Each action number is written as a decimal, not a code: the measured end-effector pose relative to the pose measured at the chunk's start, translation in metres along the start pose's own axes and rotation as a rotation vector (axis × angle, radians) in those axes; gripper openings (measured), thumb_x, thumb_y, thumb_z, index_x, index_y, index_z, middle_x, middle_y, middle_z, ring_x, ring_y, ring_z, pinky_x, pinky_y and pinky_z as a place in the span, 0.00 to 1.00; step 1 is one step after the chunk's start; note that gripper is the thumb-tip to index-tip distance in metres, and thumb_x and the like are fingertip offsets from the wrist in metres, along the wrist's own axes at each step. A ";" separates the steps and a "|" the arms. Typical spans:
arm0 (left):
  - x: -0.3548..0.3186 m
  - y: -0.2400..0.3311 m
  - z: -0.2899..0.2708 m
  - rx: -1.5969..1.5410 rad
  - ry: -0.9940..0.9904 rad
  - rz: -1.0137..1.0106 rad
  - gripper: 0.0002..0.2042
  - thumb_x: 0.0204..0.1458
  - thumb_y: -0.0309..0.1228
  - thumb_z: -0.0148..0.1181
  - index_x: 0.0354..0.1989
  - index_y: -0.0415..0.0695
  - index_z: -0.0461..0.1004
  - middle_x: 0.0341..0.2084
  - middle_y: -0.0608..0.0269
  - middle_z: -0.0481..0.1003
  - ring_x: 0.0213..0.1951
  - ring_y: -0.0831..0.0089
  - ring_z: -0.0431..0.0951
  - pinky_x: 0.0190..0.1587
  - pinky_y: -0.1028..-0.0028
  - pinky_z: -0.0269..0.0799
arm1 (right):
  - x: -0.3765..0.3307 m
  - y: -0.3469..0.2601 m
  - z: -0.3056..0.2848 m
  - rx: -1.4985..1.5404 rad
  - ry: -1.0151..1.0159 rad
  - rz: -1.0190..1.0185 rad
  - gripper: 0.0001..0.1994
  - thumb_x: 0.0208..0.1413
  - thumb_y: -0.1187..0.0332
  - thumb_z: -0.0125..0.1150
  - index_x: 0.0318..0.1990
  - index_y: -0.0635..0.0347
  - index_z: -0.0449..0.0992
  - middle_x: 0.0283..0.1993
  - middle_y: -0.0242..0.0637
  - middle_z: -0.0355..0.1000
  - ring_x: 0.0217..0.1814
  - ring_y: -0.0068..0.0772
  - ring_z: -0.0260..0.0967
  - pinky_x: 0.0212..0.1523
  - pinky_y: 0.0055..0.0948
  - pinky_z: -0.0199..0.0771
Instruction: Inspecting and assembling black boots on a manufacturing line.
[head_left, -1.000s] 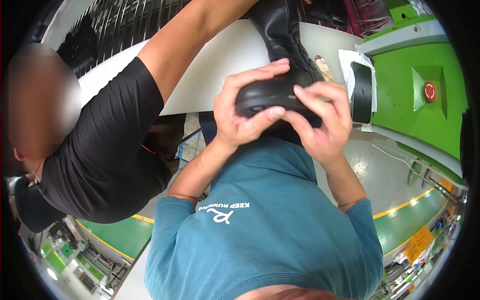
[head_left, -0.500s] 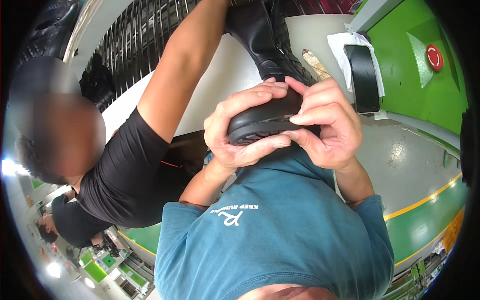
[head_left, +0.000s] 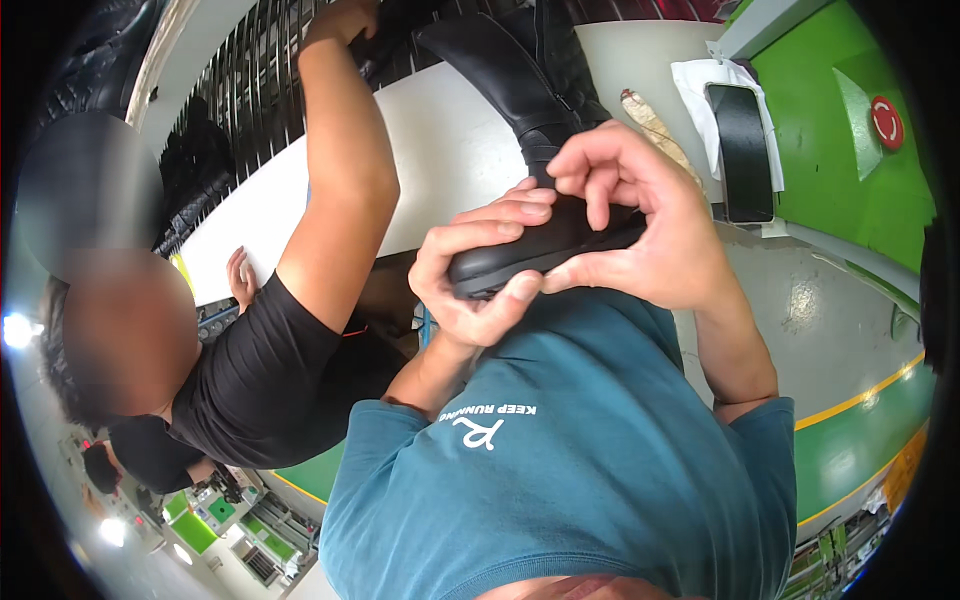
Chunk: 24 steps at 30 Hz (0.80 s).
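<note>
A tall black boot (head_left: 520,90) lies across the white table (head_left: 440,150), its foot end pulled up against my teal shirt. My left hand (head_left: 480,265) wraps around the toe and sole from the left side. My right hand (head_left: 640,230) grips the foot of the boot from the right, fingers curled over its top near the ankle. The boot's shaft stretches away toward the far side of the table.
A co-worker in a black shirt (head_left: 260,380) leans in at my left, one arm (head_left: 340,170) reaching across the table to black boots at a slatted rack (head_left: 230,90). A black phone (head_left: 740,150) on white cloth and a brush (head_left: 655,125) lie at the right. Green machine housing with a red button (head_left: 885,120) stands beyond.
The view has tilted so the table and boot shaft show more. My right hand's fingers have shifted up over the boot's top; the co-worker's arm reaches further across.
</note>
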<state>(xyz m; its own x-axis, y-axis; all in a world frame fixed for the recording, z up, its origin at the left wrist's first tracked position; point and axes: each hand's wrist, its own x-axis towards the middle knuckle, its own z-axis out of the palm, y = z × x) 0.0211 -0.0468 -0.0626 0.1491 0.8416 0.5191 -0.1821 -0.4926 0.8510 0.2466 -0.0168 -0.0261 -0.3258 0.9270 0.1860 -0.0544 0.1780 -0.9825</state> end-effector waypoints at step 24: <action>-0.073 -0.020 -0.062 0.029 0.027 -0.178 0.25 0.50 0.19 0.79 0.59 0.31 0.83 0.61 0.34 0.82 0.69 0.45 0.79 0.74 0.51 0.73 | -0.011 0.020 0.042 -0.862 -0.119 -0.466 0.29 0.34 0.58 0.90 0.47 0.54 0.83 0.47 0.35 0.77 0.47 0.45 0.76 0.48 0.42 0.75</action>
<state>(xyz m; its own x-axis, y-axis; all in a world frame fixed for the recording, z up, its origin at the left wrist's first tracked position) -0.0460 -0.0851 -0.1223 0.1506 0.9216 0.3576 -0.1264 -0.3408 0.9316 0.2101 -0.0375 -0.0486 -0.5415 0.6722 0.5049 0.4896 0.7403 -0.4606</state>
